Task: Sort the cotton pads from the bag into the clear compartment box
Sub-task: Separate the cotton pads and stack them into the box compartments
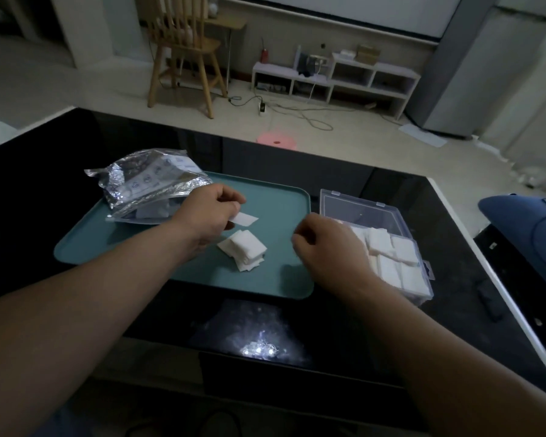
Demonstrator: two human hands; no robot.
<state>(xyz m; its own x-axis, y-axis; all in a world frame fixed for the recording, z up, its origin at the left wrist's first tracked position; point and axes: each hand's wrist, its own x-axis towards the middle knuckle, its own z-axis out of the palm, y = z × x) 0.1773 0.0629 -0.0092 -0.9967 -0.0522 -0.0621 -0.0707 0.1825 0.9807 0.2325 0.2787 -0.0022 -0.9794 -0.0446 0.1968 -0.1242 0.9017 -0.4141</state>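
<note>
One cotton pad [246, 219] is pinched flat between the thumb and fingers of your left hand [207, 216], sticking out to the right of the fingertips and held above the teal tray [281, 280]. Just under that hand, on the side nearer you, a small stack of pads [241, 250] lies loosely fanned on the tray, close to the knuckles but not touching them. Beyond your left wrist sits the crinkled silver bag [145, 184], its mouth turned toward the hand and more white showing inside.

Your right hand [325, 244] hovers over the tray's right edge with its fingers curled inward and its back to the camera. Whether anything sits inside that curl you cannot tell from this dim view. Immediately right of it stands the clear compartment box [421, 269], part hidden behind the knuckles. Its lid [356, 205] is thrown open on the far side of the hand, and white pads fill the compartments you can see — several squares side by side. Tray and box both rest on the glossy black worktop [60, 190].
</note>
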